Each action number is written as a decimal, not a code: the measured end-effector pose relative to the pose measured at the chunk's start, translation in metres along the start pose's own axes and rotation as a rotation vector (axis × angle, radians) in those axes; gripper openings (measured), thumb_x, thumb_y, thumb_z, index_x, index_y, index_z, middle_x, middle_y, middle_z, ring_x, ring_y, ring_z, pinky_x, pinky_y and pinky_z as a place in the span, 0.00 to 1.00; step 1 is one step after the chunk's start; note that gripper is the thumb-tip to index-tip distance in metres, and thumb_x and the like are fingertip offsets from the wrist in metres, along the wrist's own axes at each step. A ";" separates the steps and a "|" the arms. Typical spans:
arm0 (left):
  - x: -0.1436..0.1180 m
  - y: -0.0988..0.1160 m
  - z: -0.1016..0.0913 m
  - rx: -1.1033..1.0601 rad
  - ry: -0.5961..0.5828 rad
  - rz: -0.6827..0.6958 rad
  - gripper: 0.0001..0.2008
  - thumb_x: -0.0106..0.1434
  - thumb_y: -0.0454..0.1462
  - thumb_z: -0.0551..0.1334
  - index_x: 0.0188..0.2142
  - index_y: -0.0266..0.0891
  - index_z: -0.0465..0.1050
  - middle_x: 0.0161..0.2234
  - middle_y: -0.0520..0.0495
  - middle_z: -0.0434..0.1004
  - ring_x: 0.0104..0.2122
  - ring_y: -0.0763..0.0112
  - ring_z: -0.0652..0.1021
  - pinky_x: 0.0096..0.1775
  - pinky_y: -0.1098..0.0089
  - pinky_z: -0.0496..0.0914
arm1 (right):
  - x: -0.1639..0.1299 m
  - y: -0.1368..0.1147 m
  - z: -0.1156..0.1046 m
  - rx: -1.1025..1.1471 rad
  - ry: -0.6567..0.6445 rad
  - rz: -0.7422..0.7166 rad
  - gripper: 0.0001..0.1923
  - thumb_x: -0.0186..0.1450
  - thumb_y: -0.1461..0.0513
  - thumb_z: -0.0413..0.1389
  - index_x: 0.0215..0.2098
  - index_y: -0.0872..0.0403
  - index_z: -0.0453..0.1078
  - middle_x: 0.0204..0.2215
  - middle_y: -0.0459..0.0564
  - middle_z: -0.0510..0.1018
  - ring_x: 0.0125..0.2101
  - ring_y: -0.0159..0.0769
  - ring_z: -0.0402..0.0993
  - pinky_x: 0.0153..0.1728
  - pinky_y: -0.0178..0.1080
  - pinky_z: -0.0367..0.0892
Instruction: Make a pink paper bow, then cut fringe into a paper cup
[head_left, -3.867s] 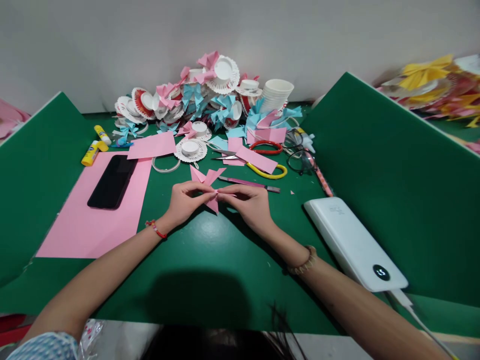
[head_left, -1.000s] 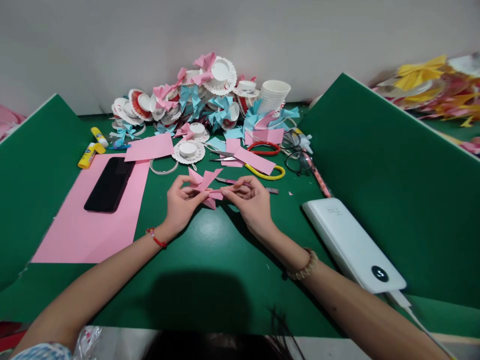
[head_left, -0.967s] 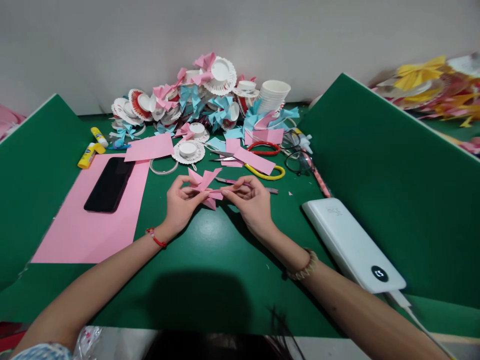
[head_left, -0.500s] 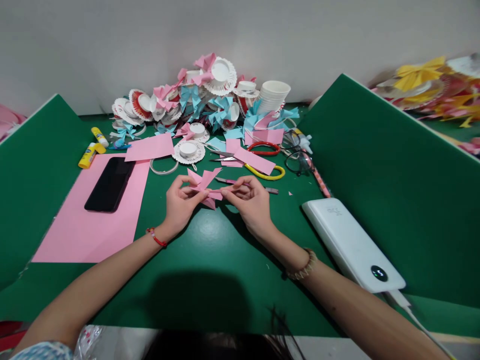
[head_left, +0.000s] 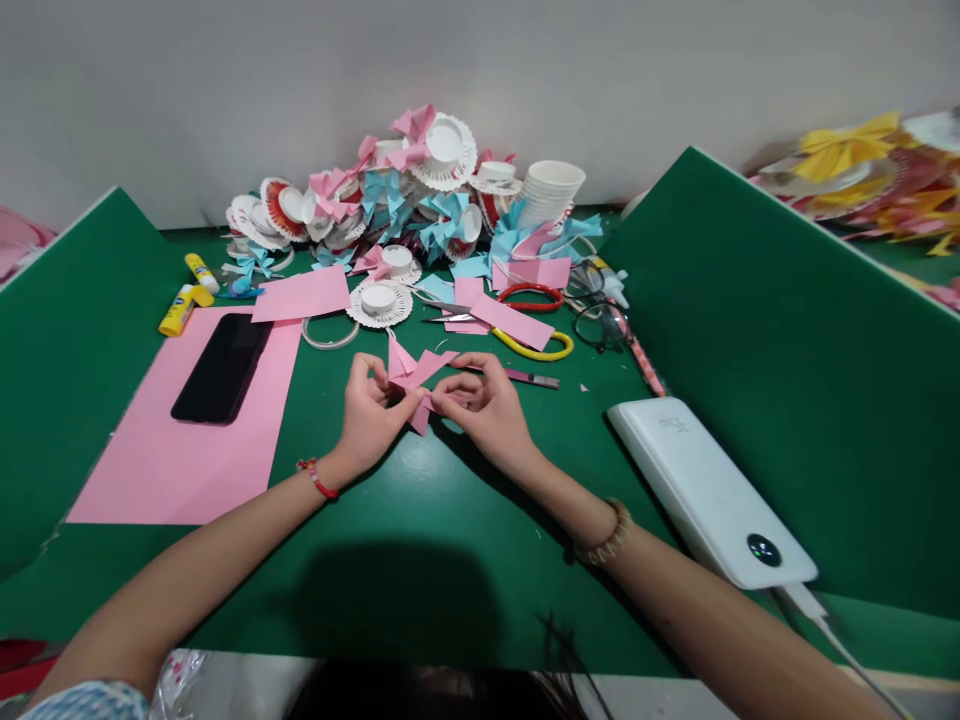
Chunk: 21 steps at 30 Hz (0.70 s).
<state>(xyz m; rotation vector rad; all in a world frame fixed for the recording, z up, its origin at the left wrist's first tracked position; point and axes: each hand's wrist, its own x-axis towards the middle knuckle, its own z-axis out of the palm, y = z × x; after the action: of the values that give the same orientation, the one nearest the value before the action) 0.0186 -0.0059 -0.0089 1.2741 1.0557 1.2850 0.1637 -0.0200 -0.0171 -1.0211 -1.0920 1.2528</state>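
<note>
A folded pink paper bow (head_left: pixel 422 372) is held above the green table, its pointed ends fanning upward and down. My left hand (head_left: pixel 373 410) pinches its middle from the left, thumb on top. From the right, my right hand (head_left: pixel 480 400) grips the bow's centre between thumb and fingertips; its other fingers are curled. Just behind my right hand lies a slim craft knife (head_left: pixel 531 378), partly covered by the fingers. Beyond the bow sits a white paper hat shape (head_left: pixel 379 302) made from a fringed plate and cup base.
Scissors with red and yellow handles (head_left: pixel 532 345) lie under pink strips. Finished paper hats (head_left: pixel 442 150) pile along the wall beside stacked cups (head_left: pixel 553 190). A phone (head_left: pixel 221 368) rests on pink paper (head_left: pixel 172 470), near glue sticks (head_left: pixel 178 312). A white power bank (head_left: pixel 705 490) stands right, by green dividers.
The bow has turned in my fingers, so its ends now point more upward. My right hand has shifted slightly left and closer to my left hand.
</note>
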 end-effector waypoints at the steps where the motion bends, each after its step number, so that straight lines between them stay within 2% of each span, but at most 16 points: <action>1: -0.001 0.000 0.001 -0.001 -0.018 -0.011 0.22 0.48 0.33 0.68 0.30 0.42 0.51 0.17 0.64 0.62 0.17 0.83 0.67 0.23 0.80 0.61 | -0.001 0.000 0.001 -0.015 -0.007 -0.010 0.20 0.52 0.62 0.62 0.38 0.49 0.57 0.23 0.39 0.74 0.25 0.28 0.72 0.28 0.33 0.67; 5: -0.002 0.002 0.004 -0.001 -0.066 -0.059 0.22 0.48 0.33 0.68 0.34 0.41 0.54 0.23 0.57 0.74 0.23 0.80 0.75 0.28 0.77 0.68 | -0.002 0.000 0.001 -0.048 -0.018 -0.030 0.18 0.54 0.63 0.60 0.38 0.50 0.56 0.24 0.39 0.73 0.25 0.27 0.72 0.29 0.34 0.66; 11: 0.001 0.002 -0.001 -0.058 -0.095 -0.130 0.23 0.49 0.35 0.68 0.35 0.42 0.52 0.25 0.55 0.77 0.26 0.75 0.79 0.30 0.75 0.70 | -0.001 0.003 -0.001 -0.049 -0.013 -0.001 0.19 0.53 0.61 0.61 0.38 0.50 0.57 0.25 0.39 0.72 0.27 0.28 0.72 0.30 0.34 0.66; 13: 0.002 0.002 -0.002 -0.075 -0.100 -0.142 0.23 0.48 0.34 0.68 0.34 0.42 0.52 0.24 0.57 0.75 0.25 0.76 0.79 0.29 0.76 0.70 | 0.000 0.004 0.000 -0.042 0.004 0.008 0.19 0.53 0.60 0.61 0.38 0.50 0.58 0.26 0.40 0.73 0.29 0.29 0.72 0.31 0.34 0.66; 17: 0.005 0.001 -0.003 -0.119 -0.062 -0.104 0.25 0.44 0.33 0.70 0.29 0.41 0.51 0.18 0.66 0.61 0.17 0.84 0.70 0.23 0.80 0.64 | -0.001 0.004 0.001 -0.025 0.002 0.041 0.19 0.52 0.60 0.61 0.38 0.50 0.59 0.26 0.40 0.74 0.28 0.29 0.72 0.30 0.34 0.66; 18: 0.005 0.000 -0.003 -0.138 -0.065 -0.108 0.25 0.44 0.33 0.71 0.28 0.41 0.51 0.18 0.65 0.61 0.17 0.84 0.71 0.24 0.79 0.65 | -0.001 0.004 0.002 -0.021 -0.002 0.051 0.19 0.52 0.60 0.61 0.38 0.50 0.59 0.26 0.40 0.74 0.28 0.28 0.72 0.30 0.34 0.66; 21: 0.005 -0.001 -0.005 -0.138 -0.102 -0.160 0.24 0.46 0.36 0.70 0.30 0.42 0.53 0.20 0.61 0.68 0.21 0.79 0.74 0.27 0.77 0.68 | -0.001 0.003 0.001 -0.002 -0.009 0.080 0.19 0.52 0.59 0.61 0.38 0.50 0.58 0.26 0.40 0.74 0.27 0.28 0.72 0.29 0.33 0.66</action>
<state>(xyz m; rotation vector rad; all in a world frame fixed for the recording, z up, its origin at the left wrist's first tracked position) 0.0143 -0.0001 -0.0098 1.1160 0.9604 1.1396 0.1623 -0.0213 -0.0200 -1.0705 -1.0688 1.3215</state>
